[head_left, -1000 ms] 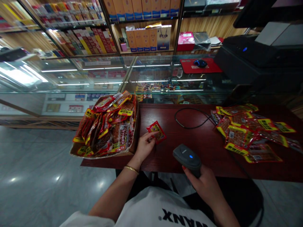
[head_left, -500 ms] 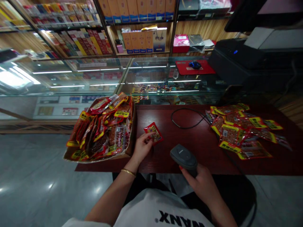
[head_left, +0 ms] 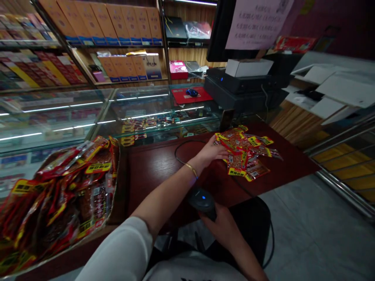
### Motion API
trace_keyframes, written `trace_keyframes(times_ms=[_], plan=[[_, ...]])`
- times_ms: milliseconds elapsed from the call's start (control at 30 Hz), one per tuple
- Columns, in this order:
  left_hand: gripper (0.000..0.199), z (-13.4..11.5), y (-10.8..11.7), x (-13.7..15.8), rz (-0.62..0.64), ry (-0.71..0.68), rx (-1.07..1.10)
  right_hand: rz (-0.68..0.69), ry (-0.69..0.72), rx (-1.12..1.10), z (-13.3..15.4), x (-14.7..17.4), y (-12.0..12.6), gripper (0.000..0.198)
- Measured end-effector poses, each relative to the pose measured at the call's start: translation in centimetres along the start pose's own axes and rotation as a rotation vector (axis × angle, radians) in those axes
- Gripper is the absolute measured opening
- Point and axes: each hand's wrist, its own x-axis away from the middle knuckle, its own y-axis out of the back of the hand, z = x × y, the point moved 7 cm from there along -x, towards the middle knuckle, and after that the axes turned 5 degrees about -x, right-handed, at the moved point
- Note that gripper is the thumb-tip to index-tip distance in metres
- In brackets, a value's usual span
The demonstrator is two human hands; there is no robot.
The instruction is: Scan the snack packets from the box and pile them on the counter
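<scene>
From my head camera, I see my left hand (head_left: 213,151) at the near-left side of the loose pile of snack packets (head_left: 249,150), its fingers stretched out, close together, over the outermost wrappers. I cannot tell whether they pinch a packet or merely rest there. The pile lies on the right part of the dark red table (head_left: 149,168), packets overlapping at odd angles. My guess is that a sideways push could make the slick wrappers slide over each other, and the lowest ones, lying toward the front edge, might drop to the floor (head_left: 295,230).

My right hand (head_left: 221,222) is wrapped around the handle of the scanner (head_left: 202,201), which sits low under my left forearm. With the arms so close, a quick pull back of the left could knock the scanner.

A thin cord (head_left: 175,150) loops on the table and passes behind my left wrist; a snag there could drag packets along.

On my left, the carton (head_left: 116,199) is heaped with similar packets up to its rim, so a bump from my elbow or sleeve might spill some.
</scene>
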Motion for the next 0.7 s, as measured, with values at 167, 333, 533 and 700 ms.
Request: trace_keyframes(times_ms=[167, 333, 533, 700], plan=[[0.07, -0.5, 1.7, 3.5, -0.136, -0.125, -0.163, 0.043, 0.008, -0.006, -0.1, -0.1, -0.4, 0.026], [0.036, -2.8, 9.9, 18.6, -0.447, -0.457, -0.592, 0.076, 0.011, 0.068, -1.9, -0.5, -1.0, 0.037], [0.024, -5.5, 22.5, 35.7, -1.185, -0.11, -1.227, 0.116, 0.029, 0.165, -2.2, -1.8, -2.2, 0.043], [0.04, -2.6, 26.6, 37.6, -1.051, 0.514, -1.534, 0.118, 0.03, 0.227, -2.0, -1.9, -2.9, 0.046]])
